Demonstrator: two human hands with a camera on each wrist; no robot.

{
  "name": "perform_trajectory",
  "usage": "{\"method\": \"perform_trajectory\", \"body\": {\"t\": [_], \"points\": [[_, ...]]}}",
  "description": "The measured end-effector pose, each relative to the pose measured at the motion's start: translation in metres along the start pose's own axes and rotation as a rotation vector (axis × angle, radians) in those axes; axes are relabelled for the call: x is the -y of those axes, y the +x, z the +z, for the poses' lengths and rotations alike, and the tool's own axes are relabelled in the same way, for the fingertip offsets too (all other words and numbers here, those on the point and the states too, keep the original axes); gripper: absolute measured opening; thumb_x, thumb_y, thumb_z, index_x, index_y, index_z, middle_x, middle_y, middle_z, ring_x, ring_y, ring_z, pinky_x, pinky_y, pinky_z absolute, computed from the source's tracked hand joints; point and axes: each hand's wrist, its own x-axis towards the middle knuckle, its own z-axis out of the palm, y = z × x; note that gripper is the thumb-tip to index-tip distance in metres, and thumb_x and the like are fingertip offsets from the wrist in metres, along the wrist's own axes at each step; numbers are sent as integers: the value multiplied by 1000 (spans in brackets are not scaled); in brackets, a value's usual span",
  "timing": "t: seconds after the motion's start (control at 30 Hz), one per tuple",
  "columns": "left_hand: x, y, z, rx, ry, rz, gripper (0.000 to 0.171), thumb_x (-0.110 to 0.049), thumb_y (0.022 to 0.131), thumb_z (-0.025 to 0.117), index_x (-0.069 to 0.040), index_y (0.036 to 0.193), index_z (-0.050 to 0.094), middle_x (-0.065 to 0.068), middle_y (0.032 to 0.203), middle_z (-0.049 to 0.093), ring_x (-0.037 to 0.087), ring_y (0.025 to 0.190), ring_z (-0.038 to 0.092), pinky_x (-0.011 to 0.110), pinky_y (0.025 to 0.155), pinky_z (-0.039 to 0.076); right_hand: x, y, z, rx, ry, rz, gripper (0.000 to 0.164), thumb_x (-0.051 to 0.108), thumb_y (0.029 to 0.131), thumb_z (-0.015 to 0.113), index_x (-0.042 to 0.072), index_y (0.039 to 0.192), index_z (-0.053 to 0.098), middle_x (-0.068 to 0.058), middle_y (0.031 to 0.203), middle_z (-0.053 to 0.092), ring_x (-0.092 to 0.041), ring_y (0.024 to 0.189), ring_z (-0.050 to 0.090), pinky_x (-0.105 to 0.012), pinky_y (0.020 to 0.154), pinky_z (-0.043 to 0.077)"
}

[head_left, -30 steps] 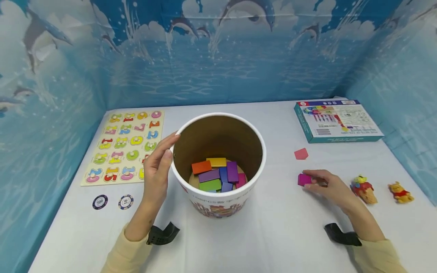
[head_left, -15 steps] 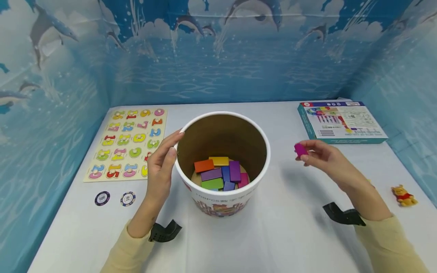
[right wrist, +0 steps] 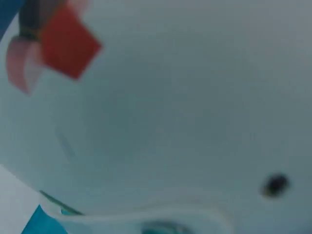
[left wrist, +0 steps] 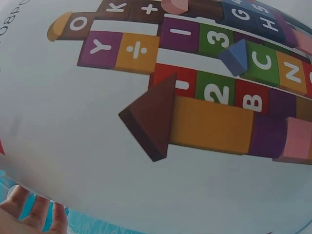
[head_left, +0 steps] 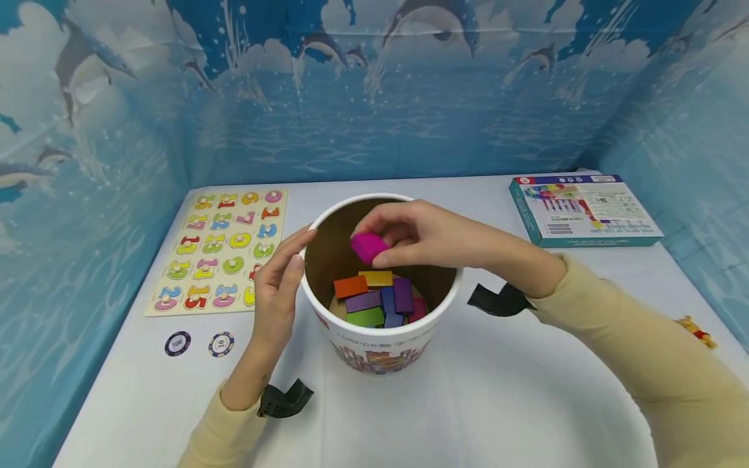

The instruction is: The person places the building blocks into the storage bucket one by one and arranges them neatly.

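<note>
A large white bucket with printed blocks on its side stands upright mid-table. Inside lie several coloured blocks, among them an orange block, a yellow block and a green block. At the bucket's left rim rests my left hand, its fingers fairly straight against the outside. My right hand is over the bucket's opening and pinches a magenta block between thumb and fingers, above the other blocks. The bucket's printed wall fills the left wrist view; the right wrist view is blurred.
A number puzzle board lies at the left, with two poker chips in front of it. A flat teal toy box is at the back right. A small bear figure shows partly behind the right sleeve.
My right hand lifted the magenta block off the right side of the table and carried it left over the bucket. My left hand stays at the rim.
</note>
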Motion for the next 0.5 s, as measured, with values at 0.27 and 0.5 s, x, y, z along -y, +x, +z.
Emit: {"method": "perform_trajectory", "body": {"t": [0.27, 0.5], "points": [[-1, -1, 0, -4, 27, 1, 35, -16, 91, 41, -6, 122, 53, 6, 129, 48, 22, 123, 37, 39, 100, 33, -5, 24, 16, 371, -329, 95, 33, 17, 77, 69, 18, 107, 58, 7, 96, 58, -7, 81, 59, -22, 69, 50], [-1, 0, 0, -4, 22, 1, 35, -16, 91, 41, -5, 123, 52, 6, 129, 48, 21, 124, 37, 39, 100, 32, -3, 23, 19, 566, -517, 209, 58, 35, 78, 65, 24, 131, 43, 12, 115, 52, -5, 100, 51, -26, 83, 43]]}}
